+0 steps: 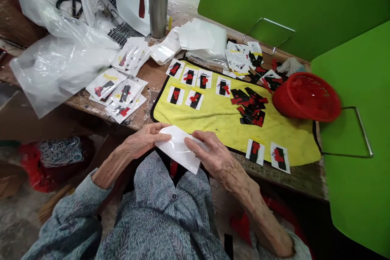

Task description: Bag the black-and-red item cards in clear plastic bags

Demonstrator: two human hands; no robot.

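The white packet (178,146) is in front of the person's lap, held in the air just before the near edge of the desk (154,74). The left hand (148,138) pinches its left end, thumb on top; the right hand (215,152) grips the right side, also with the thumb above. It looks thin and glossy, so I judge it light, flexible, a little slippery and easy to crease; opposite edges seem the best place to hold. Beyond it, a yellow cloth (201,117) carries small cards and a pile of red and black pieces (251,105).
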